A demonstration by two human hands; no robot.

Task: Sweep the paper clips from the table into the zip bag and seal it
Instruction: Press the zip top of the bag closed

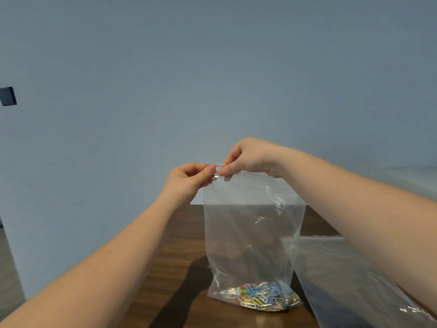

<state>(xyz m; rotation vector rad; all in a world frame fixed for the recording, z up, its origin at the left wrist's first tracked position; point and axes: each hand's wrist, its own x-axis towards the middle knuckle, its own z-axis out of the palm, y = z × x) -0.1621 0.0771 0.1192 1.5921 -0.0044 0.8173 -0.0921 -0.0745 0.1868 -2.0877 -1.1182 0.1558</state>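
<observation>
A clear zip bag point(250, 233) with a red line along its top edge stands upright on the dark wooden table point(175, 268). Several coloured paper clips point(260, 295) lie heaped in its bottom. My left hand point(189, 179) pinches the bag's top left corner between thumb and fingers. Right beside it, my right hand point(250, 158) pinches the zip strip, its fingertips almost touching those of the left hand. Whether the strip to the right of the hands is pressed shut is hard to tell.
Another clear plastic bag point(343, 280) lies flat on the table to the right, partly under my right forearm. A plain blue-grey wall rises behind the table. A dark square fitting point(8, 96) sits on the wall at far left.
</observation>
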